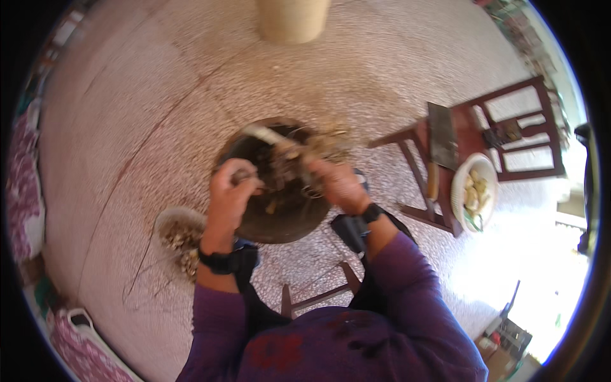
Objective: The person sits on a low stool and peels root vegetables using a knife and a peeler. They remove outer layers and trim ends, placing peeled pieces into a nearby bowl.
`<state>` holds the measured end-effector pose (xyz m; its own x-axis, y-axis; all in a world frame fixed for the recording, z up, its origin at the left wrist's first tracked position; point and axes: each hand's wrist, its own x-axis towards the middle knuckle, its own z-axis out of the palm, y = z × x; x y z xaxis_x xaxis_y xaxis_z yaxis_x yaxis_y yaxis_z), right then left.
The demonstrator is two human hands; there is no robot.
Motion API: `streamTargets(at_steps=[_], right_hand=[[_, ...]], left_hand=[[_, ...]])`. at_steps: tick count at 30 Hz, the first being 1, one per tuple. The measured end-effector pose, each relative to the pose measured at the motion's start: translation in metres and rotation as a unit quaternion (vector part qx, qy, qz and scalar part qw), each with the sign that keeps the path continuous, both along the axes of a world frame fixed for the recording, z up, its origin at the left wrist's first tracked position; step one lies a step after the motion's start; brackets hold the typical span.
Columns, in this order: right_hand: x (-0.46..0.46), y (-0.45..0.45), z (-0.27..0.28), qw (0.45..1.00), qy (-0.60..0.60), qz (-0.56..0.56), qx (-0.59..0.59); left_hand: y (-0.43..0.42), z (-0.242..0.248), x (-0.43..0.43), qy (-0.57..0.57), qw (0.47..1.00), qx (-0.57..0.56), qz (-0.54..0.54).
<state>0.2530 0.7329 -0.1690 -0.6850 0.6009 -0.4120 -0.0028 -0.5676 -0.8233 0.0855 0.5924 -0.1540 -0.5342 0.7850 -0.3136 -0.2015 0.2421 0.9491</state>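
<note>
A round dark basin (296, 224) stands on the floor before me, with blurred plant-like scraps inside. My left hand (234, 184) is over its left side, its fingers closed on a small roundish brown item (240, 175). Over the right side is my right hand (341, 184), its fingers curled around something too blurred to name. Close to that hand, a pale, blurred elongated thing (265, 134) crosses the back of the basin. Dry, straw-like stalks (329, 143) lie at the basin's back right rim.
On a dark red wooden chair (465, 126) at right rest a cleaver (441, 136) and a white basket (458, 191) of pale pieces. A translucent bag or container (167, 219) with small pieces sits at left. A cream bucket (293, 21) stands ahead.
</note>
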Motion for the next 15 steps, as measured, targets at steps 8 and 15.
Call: streamTargets(at_steps=[8, 15], right_hand=[[-0.015, -0.022, -0.013, 0.982, 0.067, 0.078, 0.157], [-0.008, -0.024, -0.007, 0.996, 0.06, 0.069, 0.013]], left_hand=[[0.001, -0.008, 0.0, 0.047, 0.993, -0.083, -0.072], [0.002, -0.012, 0.002, 0.2, 0.957, -0.122, -0.171]])
